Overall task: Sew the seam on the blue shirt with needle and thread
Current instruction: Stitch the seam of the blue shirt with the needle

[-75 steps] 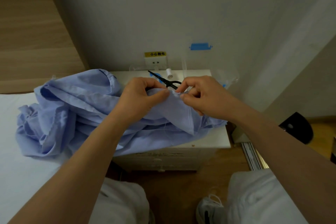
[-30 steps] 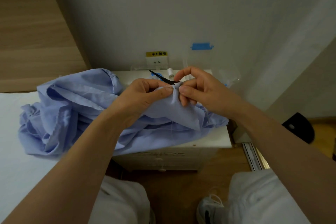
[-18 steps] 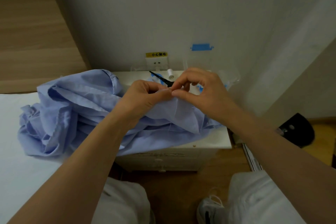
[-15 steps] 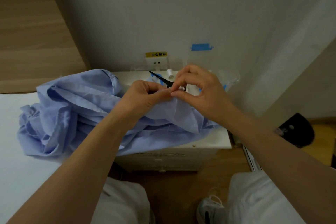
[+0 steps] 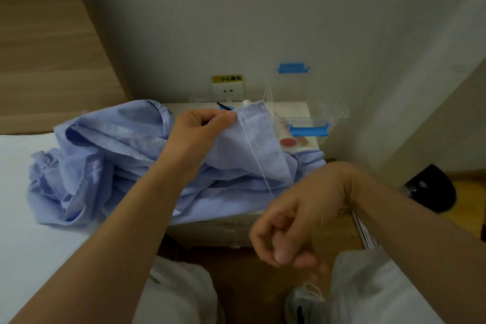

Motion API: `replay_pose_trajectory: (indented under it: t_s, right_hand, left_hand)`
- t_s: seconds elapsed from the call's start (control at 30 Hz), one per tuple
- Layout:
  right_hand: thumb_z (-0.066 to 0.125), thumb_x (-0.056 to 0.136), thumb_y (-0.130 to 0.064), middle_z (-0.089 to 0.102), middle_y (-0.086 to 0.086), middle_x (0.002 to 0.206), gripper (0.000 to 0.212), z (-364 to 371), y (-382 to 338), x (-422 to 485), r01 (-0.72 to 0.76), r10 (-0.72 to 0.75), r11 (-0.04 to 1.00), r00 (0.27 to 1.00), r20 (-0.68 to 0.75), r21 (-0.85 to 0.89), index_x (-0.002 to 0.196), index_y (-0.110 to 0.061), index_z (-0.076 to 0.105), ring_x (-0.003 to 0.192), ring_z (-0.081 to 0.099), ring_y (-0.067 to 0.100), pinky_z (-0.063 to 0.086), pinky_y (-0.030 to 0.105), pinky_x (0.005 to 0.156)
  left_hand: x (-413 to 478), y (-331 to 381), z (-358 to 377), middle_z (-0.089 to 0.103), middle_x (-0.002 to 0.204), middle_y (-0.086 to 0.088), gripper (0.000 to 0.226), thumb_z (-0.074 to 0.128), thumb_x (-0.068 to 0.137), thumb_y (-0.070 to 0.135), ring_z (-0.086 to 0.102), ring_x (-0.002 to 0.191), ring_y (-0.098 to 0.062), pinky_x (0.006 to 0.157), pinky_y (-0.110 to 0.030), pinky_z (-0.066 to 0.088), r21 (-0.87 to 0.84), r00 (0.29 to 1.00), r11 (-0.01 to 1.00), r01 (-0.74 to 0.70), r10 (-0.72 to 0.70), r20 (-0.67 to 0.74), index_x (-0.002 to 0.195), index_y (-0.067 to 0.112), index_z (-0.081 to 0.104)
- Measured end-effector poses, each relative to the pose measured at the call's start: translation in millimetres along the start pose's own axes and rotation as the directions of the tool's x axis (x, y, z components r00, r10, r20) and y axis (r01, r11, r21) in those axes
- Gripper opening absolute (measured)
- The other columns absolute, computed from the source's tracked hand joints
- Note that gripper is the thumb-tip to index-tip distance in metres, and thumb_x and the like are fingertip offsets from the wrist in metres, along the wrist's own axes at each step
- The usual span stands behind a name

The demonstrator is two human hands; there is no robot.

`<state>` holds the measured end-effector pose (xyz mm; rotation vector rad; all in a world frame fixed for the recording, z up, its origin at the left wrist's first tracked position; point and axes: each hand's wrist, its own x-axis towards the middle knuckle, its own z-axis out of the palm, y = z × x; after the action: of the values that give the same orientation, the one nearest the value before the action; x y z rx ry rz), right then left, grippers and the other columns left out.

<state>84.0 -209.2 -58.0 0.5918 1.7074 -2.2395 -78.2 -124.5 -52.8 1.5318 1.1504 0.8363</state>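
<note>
Blue shirt (image 5: 105, 144): heaped in loose folds, half on the white bed (image 5: 26, 218) at the left and half on the white worktop (image 5: 189, 106) against the wall; one hemmed edge is lifted clear of the heap. Left hand (image 5: 203, 131): raised over the worktop, with fingers curled and the lifted edge pinched between thumb and forefinger at its upper corner. Thread (image 5: 256, 158): white, stretched taut in a straight line from that pinched corner, down across the hanging panel, to the right hand. Right hand (image 5: 289, 221): held low in front of the worktop, well apart from the left, with fingers curled inward and thumb closed against the forefinger; the thread is kept taut by it. The needle is too small to be made out. Scissors (image 5: 222, 106): black, only the tip seen behind the left hand. Spool (image 5: 246, 102): white, just beside the scissors and partly hidden by the cloth. Clear box (image 5: 307, 127): blue clasps, set at the worktop's right end. Wall socket (image 5: 228, 87): yellow label above, behind the worktop.
</note>
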Motion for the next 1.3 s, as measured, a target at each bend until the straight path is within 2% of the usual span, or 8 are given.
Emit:
replay_pose_trajectory:
  t_s: [0.07,0.17,0.3,0.47,0.87,1.13,1.23,1.3]
  right_hand:
    - [0.045,0.101,-0.010,0.053,-0.008,0.064,0.013,0,-4,-5,0.051,-0.081,0.995,0.925,-0.370,-0.090,0.098,-0.019,0.054,0.057,0.053,0.006,0.054,0.024,0.065]
    - [0.058,0.095,-0.016,0.047,-0.011,0.052,0.005,-6,-8,1,0.084,-0.322,0.945,0.397,-0.859,-0.315,0.092,-0.020,0.059,0.048,0.043,0.002,0.040,0.012,0.054]
    - [0.070,0.087,-0.013,0.031,-0.010,0.046,0.008,-17,-4,14,0.028,-0.510,0.853,-0.175,-0.842,-0.522,0.084,-0.011,0.063,0.044,0.031,0.007,0.032,0.014,0.051]
    - [0.073,0.084,-0.020,0.033,-0.011,0.045,0.012,-22,-1,16,-0.194,-0.601,0.794,-0.390,-0.698,-0.576,0.086,-0.014,0.063,0.045,0.043,0.005,0.034,0.010,0.055]
    - [0.065,0.085,-0.024,0.033,-0.014,0.046,0.006,-28,-2,16,-0.342,-0.670,0.742,-0.344,-0.658,-0.576,0.082,-0.019,0.066,0.046,0.043,0.004,0.044,0.026,0.052]
    - [0.065,0.091,-0.016,0.048,-0.018,0.047,0.012,-5,-6,11,-0.210,-0.176,0.835,0.773,-0.609,-0.508,0.098,-0.008,0.070,0.047,0.045,0.002,0.036,0.009,0.053]
    - [0.066,0.090,-0.019,0.050,-0.014,0.051,0.011,-4,-6,8,-0.216,-0.179,0.849,0.740,-0.648,-0.482,0.093,-0.009,0.070,0.048,0.044,0.002,0.036,0.011,0.053]
    - [0.068,0.089,-0.023,0.048,-0.015,0.049,0.010,-8,-8,3,-0.211,-0.316,0.856,0.509,-0.801,-0.472,0.084,-0.015,0.069,0.048,0.044,0.002,0.036,0.012,0.052]
  left_hand:
    - [0,0,0,0.069,0.071,0.001,0.022,0.061,0.092,0.026,0.059,0.070,-0.008,0.068,-0.025,0.049,-0.013,1.000,1.000,0.006,-0.006,0.000,0.077,0.016,0.072]
    - [0,-1,0,0.067,0.077,-0.008,0.022,0.059,0.093,0.026,0.058,0.077,-0.017,0.073,-0.033,0.050,-0.009,1.000,1.000,-0.007,0.007,-0.001,0.079,0.013,0.071]
    - [3,-2,-1,0.070,0.081,-0.010,0.020,0.059,0.093,0.023,0.063,0.082,-0.021,0.084,-0.045,0.053,-0.020,0.999,1.000,-0.008,0.009,0.032,0.081,0.014,0.072]
    - [4,-3,2,0.072,0.084,-0.013,0.019,0.063,0.091,0.022,0.066,0.091,-0.031,0.089,-0.052,0.053,-0.040,0.999,0.999,0.005,-0.003,0.054,0.076,0.017,0.073]
    - [1,-1,4,0.071,0.089,-0.022,0.021,0.062,0.091,0.019,0.065,0.096,-0.036,0.092,-0.053,0.051,-0.058,0.996,0.998,-0.009,0.014,0.087,0.085,0.003,0.073]
    - [2,-2,1,0.068,0.072,-0.013,0.027,0.064,0.089,0.026,0.061,0.072,-0.023,0.071,-0.039,0.050,-0.079,0.999,0.997,-0.001,0.005,0.054,0.065,0.016,0.070]
    - [2,-3,0,0.067,0.073,-0.012,0.028,0.064,0.089,0.028,0.060,0.072,-0.021,0.070,-0.038,0.050,-0.065,0.999,0.998,-0.004,0.008,0.051,0.064,0.018,0.070]
    - [3,-3,0,0.065,0.071,-0.011,0.029,0.063,0.090,0.026,0.058,0.070,-0.020,0.068,-0.038,0.048,-0.066,0.999,0.998,-0.007,0.011,0.052,0.063,0.018,0.069]
